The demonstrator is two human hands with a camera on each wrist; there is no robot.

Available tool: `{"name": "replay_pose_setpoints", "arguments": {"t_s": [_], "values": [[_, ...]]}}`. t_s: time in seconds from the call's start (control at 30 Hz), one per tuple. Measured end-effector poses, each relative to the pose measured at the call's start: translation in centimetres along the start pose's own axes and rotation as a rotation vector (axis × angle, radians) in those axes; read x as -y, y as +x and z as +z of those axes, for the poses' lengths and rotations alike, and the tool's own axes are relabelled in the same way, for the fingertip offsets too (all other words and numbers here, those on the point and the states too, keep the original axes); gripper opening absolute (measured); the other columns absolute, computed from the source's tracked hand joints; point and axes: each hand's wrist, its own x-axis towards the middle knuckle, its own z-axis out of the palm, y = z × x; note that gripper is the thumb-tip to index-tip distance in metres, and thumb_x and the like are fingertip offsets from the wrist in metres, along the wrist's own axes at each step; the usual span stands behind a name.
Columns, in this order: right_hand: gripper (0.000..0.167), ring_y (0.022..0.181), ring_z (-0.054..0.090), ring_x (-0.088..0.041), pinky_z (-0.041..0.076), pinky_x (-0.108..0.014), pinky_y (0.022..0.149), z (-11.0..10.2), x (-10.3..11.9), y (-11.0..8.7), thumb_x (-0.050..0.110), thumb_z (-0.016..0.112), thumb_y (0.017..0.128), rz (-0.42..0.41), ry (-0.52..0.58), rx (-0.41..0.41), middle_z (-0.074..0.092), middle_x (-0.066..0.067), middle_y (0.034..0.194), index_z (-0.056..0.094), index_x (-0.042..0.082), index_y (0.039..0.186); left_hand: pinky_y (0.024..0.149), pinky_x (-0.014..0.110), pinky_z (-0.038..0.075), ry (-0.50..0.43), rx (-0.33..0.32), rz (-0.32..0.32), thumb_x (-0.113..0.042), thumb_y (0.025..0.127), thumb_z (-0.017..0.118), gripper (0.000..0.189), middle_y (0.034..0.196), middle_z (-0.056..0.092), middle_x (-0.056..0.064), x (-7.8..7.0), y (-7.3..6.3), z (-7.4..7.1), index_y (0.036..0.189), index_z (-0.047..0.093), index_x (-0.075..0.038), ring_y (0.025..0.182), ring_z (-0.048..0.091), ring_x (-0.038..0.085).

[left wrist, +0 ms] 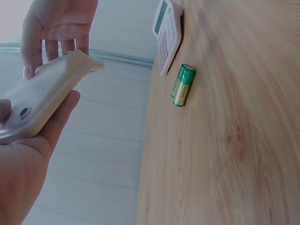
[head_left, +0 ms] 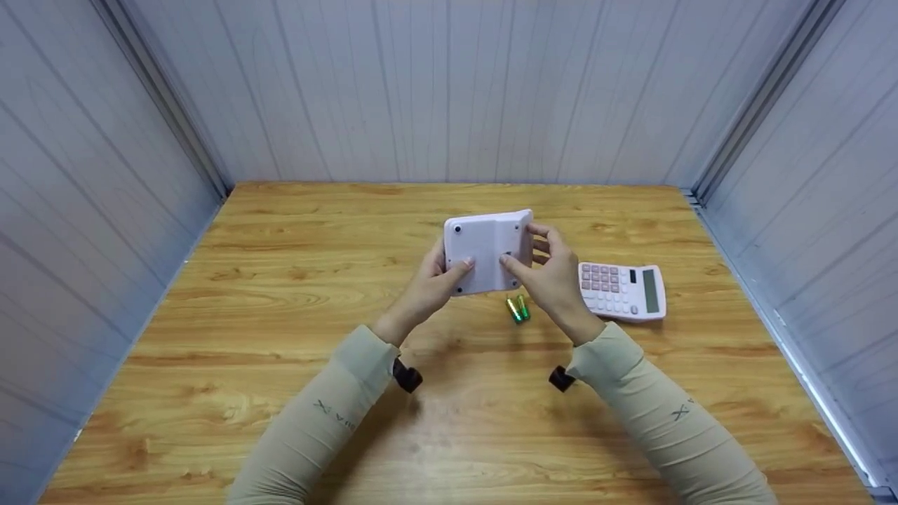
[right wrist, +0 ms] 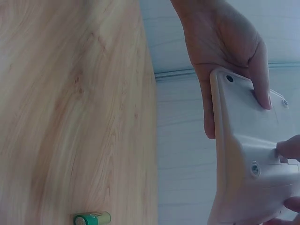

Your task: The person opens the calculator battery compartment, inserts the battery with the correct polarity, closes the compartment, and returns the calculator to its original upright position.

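Observation:
A white calculator (head_left: 484, 242) is held above the table with its back turned up, its keys hidden. Small dark round feet show near its corners. My left hand (head_left: 429, 282) grips its left end, thumb (right wrist: 260, 77) lying on the back and fingers underneath. At the other end, my right hand (head_left: 556, 279) holds the thicker part, its thumb pressed by a small dark notch in the back and its fingers at the far edge. Two green and gold batteries (head_left: 518, 308) lie side by side on the table, just below the held calculator.
Another white calculator (head_left: 650, 289) with pinkish keys lies face up on the wooden table (head_left: 295, 280), right beside my right wrist. Pale panel walls (head_left: 421, 91) stand along the table's back and both sides.

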Motion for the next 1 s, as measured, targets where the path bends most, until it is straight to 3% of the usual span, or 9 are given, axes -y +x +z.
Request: {"name": "replay_pose_setpoints", "arguments": {"t_s": [0.3, 0.53, 0.77, 1.0], "values": [[0.053, 0.122, 0.071, -0.041, 0.06, -0.057, 0.105, 0.12, -0.2, 0.22, 0.001, 0.084, 0.088, 0.026, 0.041, -0.02, 0.067, -0.025, 0.138, 0.062, -0.004, 0.136, 0.098, 0.055, 0.064, 0.057, 0.007, 0.031, -0.006, 0.112, 0.052, 0.051, 0.139, 0.063, 0.031, 0.03, -0.24, 0.33, 0.16, 0.036, -0.001, 0.122, 0.07, 0.038], [0.054, 0.13, 0.067, -0.04, 0.058, -0.055, 0.111, -0.13, -0.33, 0.05, 0.004, 0.077, 0.091, 0.026, 0.076, 0.011, 0.067, -0.023, 0.144, 0.063, -0.001, 0.143, 0.097, 0.055, 0.065, 0.02, -0.035, 0.01, -0.005, 0.111, 0.053, 0.05, 0.137, 0.064, 0.031, 0.11, -0.37, 0.16, 0.159, 0.038, 0.0, 0.119, 0.07, 0.035], [0.044, 0.139, 0.061, -0.039, 0.054, -0.058, 0.113, -0.2, -0.72, -0.3, 0.004, 0.078, 0.094, -0.119, 0.025, -0.023, 0.066, -0.019, 0.147, 0.071, 0.002, 0.137, 0.099, 0.055, 0.063, -0.053, -0.048, -0.003, -0.004, 0.111, 0.051, 0.051, 0.142, 0.062, 0.032, 0.26, -0.34, -0.02, 0.16, 0.037, 0.0, 0.122, 0.069, 0.034], [0.032, 0.113, 0.068, -0.031, 0.057, -0.034, 0.092, 0.09, -0.99, -0.7, -0.001, 0.082, 0.09, -0.316, -0.065, -0.081, 0.073, -0.017, 0.122, 0.078, 0.001, 0.122, 0.102, 0.058, 0.062, -0.08, -0.061, -0.012, -0.004, 0.112, 0.05, 0.053, 0.146, 0.06, 0.031, 0.3, -0.09, -0.02, 0.163, 0.035, -0.003, 0.126, 0.068, 0.036]]}}
